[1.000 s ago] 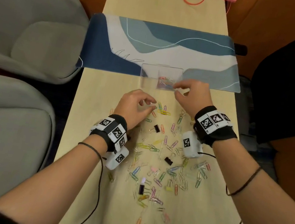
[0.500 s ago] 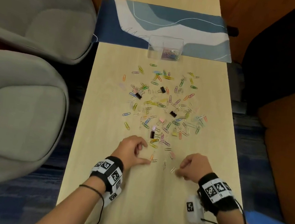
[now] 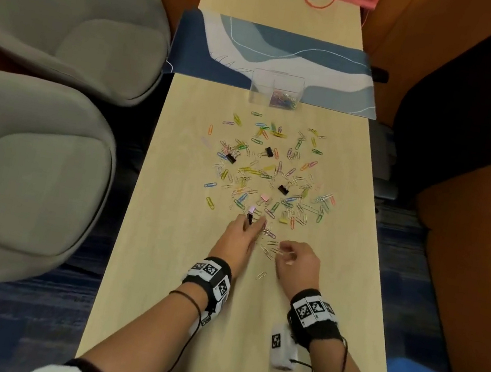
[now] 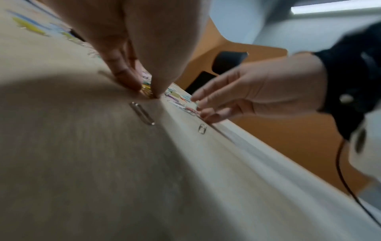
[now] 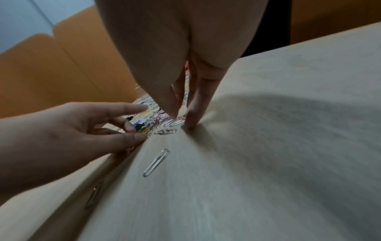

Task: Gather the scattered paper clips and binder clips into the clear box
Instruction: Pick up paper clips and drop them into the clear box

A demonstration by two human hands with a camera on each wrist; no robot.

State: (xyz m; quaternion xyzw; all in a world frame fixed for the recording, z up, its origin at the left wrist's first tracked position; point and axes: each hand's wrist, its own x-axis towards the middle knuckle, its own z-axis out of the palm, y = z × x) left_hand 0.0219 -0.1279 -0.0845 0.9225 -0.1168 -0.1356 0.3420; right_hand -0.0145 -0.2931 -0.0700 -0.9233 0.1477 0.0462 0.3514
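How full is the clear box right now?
Nearly empty. The clear box stands upright at the desk mat's edge with only a small colored cluster of paper clips on its bottom, toward its right side.

Even overhead light; wrist views blurred, heavily warped (soft shadows beneath).

The head camera looks down from high up at the long table [image 3: 164, 237], and it sees both arms and the far end. The 2 wrist cameras sit very low, almost on the wood (so close that it looks blurry). Each one looks along its own fingers. The left one also sees the right hand [image 4: 257, 91], and the right one sees the left hand [image 5: 68, 130]. All 3 views share 1 silver paper clip [image 3: 261, 275] [image 4: 142, 113] [image 5: 156, 162].
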